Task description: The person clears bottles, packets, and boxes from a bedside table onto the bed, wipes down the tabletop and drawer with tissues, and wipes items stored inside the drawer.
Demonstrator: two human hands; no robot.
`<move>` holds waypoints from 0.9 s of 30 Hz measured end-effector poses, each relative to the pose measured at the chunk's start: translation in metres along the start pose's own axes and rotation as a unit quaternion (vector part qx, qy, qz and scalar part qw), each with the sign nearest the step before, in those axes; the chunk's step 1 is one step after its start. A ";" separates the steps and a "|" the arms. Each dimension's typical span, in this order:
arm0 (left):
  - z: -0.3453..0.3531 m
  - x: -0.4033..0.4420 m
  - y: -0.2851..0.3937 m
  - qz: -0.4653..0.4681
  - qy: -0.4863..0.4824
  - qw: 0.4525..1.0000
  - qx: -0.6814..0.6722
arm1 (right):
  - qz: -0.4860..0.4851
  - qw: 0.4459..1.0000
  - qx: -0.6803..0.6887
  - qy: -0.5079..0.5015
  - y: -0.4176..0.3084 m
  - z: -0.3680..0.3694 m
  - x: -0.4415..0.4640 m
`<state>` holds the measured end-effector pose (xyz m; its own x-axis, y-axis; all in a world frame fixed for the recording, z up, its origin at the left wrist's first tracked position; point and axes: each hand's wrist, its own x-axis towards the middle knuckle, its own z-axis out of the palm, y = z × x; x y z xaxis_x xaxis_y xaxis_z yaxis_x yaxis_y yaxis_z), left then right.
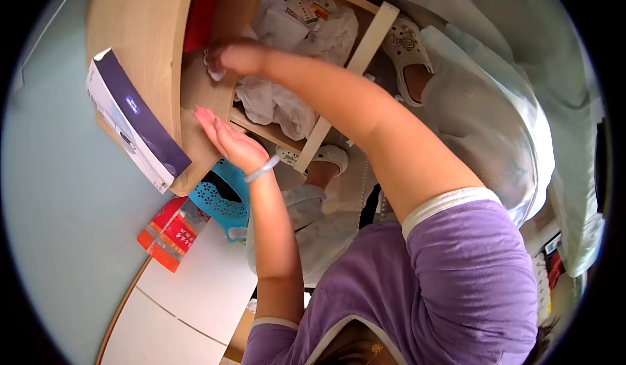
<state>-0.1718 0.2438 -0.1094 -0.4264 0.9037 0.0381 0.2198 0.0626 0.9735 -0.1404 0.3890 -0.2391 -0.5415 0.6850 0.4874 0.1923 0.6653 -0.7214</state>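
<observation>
At the inner end of the open wooden drawer (373, 46), the right hand (238, 58) bent its blurred fingers over a small white wad (214, 71). Just outside that drawer, the left hand (228, 141) showed its palm, fingers straight and nearly together; crumpled white plastic bags (280, 107) lay inside the drawer.

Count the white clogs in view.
2: one clog right of the open drawer, toward the picture's top; the other clog lower, partly hidden by the drawer. More could be out of sight.
</observation>
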 end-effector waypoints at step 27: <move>0.035 0.146 -0.054 0.185 -0.036 0.906 0.378 | 0.144 0.970 -0.126 0.153 0.023 -0.063 0.014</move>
<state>-0.2152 0.3870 -0.1647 -0.1489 0.9459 0.2884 0.8864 -0.0016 0.4629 -0.0921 0.4322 -0.2181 -0.1750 0.8831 0.4352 0.5136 0.4590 -0.7249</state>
